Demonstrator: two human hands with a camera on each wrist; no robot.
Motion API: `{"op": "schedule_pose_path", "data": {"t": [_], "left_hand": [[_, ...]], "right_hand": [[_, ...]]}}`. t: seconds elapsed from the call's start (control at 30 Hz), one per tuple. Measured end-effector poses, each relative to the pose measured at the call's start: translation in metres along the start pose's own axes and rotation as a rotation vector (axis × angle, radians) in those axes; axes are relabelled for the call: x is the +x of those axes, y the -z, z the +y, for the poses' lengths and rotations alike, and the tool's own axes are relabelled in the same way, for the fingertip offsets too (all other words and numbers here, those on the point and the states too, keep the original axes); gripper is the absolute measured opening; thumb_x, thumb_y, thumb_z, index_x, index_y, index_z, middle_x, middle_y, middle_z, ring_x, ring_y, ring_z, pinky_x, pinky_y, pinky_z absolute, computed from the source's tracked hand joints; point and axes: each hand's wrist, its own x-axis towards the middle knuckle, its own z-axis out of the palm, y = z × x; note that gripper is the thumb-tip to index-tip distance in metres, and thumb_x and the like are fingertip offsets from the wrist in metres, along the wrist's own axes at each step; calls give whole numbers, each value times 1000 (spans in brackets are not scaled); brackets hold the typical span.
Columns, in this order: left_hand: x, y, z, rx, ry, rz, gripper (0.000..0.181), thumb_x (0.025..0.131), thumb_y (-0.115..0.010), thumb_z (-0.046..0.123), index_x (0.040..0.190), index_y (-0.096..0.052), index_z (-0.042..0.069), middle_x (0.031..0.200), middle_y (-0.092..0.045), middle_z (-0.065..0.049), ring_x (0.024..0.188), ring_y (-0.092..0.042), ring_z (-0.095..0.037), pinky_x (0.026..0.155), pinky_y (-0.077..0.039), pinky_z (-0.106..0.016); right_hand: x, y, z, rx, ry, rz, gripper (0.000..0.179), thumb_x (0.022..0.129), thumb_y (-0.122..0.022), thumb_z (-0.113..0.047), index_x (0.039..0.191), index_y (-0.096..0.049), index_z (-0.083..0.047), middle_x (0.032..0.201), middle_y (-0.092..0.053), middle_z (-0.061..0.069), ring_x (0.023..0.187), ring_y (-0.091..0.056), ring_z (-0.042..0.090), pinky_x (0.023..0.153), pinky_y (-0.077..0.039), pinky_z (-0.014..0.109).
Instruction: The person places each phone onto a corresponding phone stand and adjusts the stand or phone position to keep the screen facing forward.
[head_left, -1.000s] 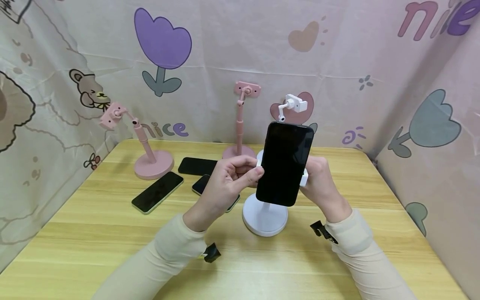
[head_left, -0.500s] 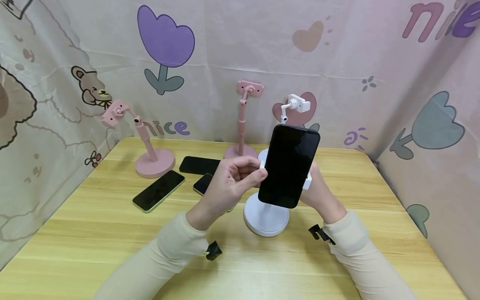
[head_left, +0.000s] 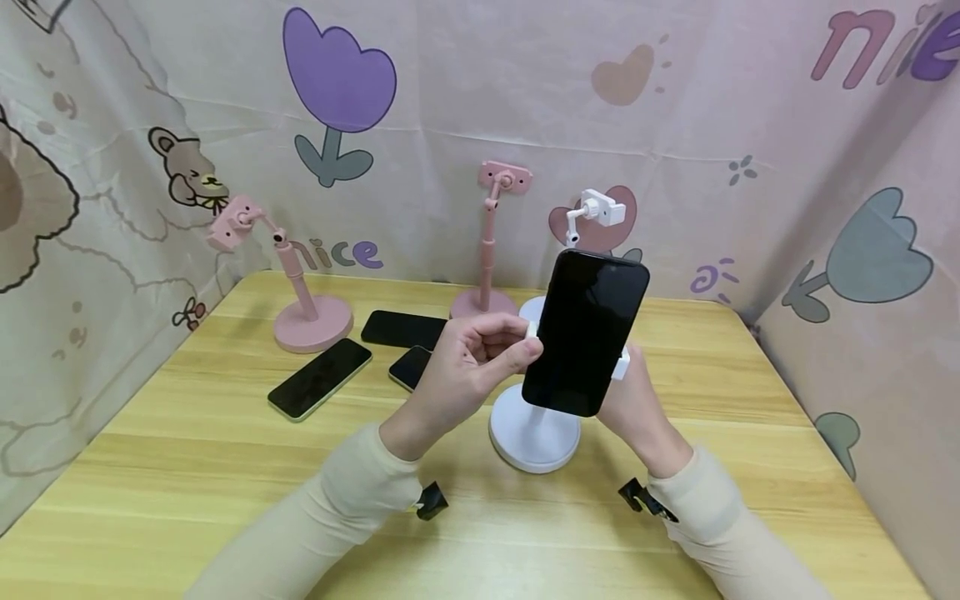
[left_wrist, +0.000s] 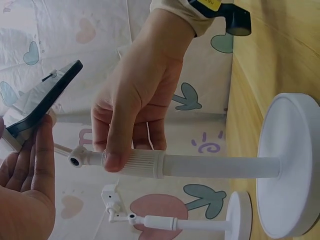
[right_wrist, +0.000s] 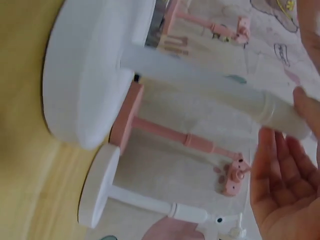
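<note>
A black smartphone (head_left: 587, 333) sits upright, slightly tilted, in the clamp (head_left: 620, 363) of a white phone stand (head_left: 535, 440). My left hand (head_left: 468, 371) pinches the clamp's left side, its thumb at the phone's edge. Behind the phone and partly hidden by it, my right hand (head_left: 637, 408) grips the stand's pole. In the left wrist view, the right hand (left_wrist: 137, 95) has thumb and fingers around the ribbed collar (left_wrist: 142, 163), while the left hand (left_wrist: 30, 185) is at the phone's underside. The right wrist view shows the right hand (right_wrist: 287, 185) at the pole's upper end.
Two pink phone stands (head_left: 313, 323) (head_left: 487, 242) and another white stand (head_left: 600, 208) stand behind, their holders vacant. Several phones lie left of my left hand, including a light-edged one (head_left: 321, 379) and a black one (head_left: 401, 329). A patterned curtain (head_left: 465, 100) surrounds the wooden table (head_left: 187, 450).
The phone and left hand have shifted slightly right. My right hand has moved lower behind the phone, along the pole. The head view has also drifted a little.
</note>
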Motion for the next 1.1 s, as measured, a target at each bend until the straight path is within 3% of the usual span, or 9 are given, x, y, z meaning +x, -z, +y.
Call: {"op": "schedule_pose_path", "data": {"t": [0.33, 0.5, 0.63, 0.73, 0.9, 1.1], "left_hand": [[-1, 0, 1, -9, 18, -1, 10, 100, -67, -4, 107, -70, -11, 94, -68, -2, 80, -67, -6, 83, -64, -23], [0, 0, 3, -18, 40, -37, 15, 102, -65, -3, 115, -68, -10, 101, -70, -17, 86, -72, -6, 86, -66, -27], [1, 1, 4, -36, 48, -69, 23, 103, -63, -3, 125, -65, -10, 108, -70, -27, 90, -76, -10, 88, -67, -35], [2, 3, 6, -41, 48, -78, 24, 104, -62, -2, 128, -64, -9, 109, -70, -27, 92, -78, -22, 89, -67, -40], [3, 6, 7, -32, 61, -76, 23, 108, -59, 2, 128, -65, -7, 112, -73, -29, 101, -77, -45, 91, -67, -40], [8, 12, 5, -24, 89, -70, 35, 117, -44, 19, 129, -64, -6, 115, -74, -28, 102, -80, -30, 93, -67, -40]], "right_hand": [[-8, -11, -12, -155, -9, 64, 23, 95, -68, 8, 117, -68, 3, 101, -74, 14, 84, -56, 15, 76, -51, 27], [-9, -10, -15, -164, 29, 92, 25, 92, -65, 14, 114, -67, 4, 93, -70, 13, 78, -52, 13, 71, -49, 27], [-9, -9, -16, -122, 5, 94, 33, 90, -64, 17, 120, -66, 5, 104, -70, 16, 88, -53, 15, 84, -48, 22], [-8, -8, -17, -71, -3, 98, 33, 88, -67, 17, 119, -64, 6, 106, -69, 15, 93, -55, 13, 90, -45, 17], [-8, -5, -19, 10, -45, 79, 22, 88, -73, 14, 105, -63, 3, 89, -60, 4, 82, -53, 7, 78, -45, 17], [-10, 2, -22, -99, -81, 62, 37, 86, -86, 2, 113, -61, 1, 94, -57, 7, 86, -52, 10, 76, -44, 18]]}}
